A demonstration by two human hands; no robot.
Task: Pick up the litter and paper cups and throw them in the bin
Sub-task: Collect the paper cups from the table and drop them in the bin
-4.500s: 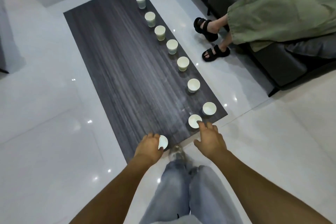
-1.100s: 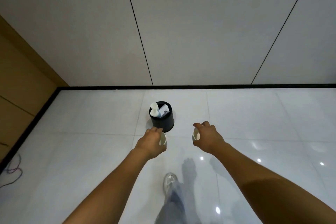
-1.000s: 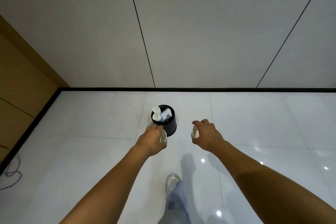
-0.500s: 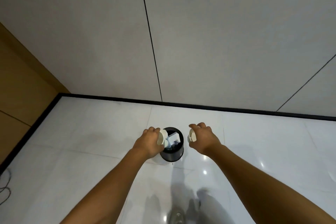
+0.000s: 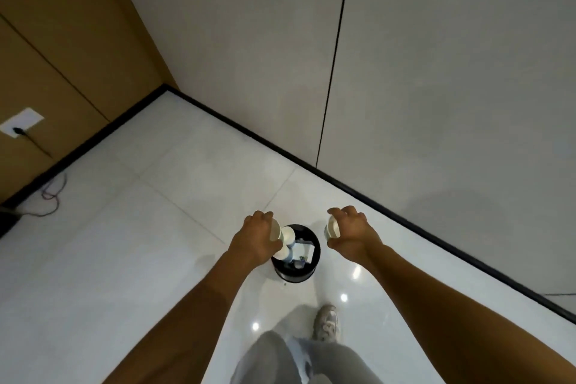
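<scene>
The left hand (image 5: 256, 240) is holding a paper cup (image 5: 275, 230) with its fingers curled round it. This cup is hanging over the left edge of the bin (image 5: 314, 262). The right hand (image 5: 350, 232) is holding another cup (image 5: 332, 227) the same way, with fingers curled round it. That cup is just to the right of the bin, up in the air. The bin is small, black and round, and it is sitting on the shiny white floor (image 5: 156, 227) near the wall (image 5: 436, 72). White cups and bits of paper (image 5: 304, 249) are lying inside the bin. One shoe (image 5: 326, 323) is standing on the floor below the bin.
</scene>
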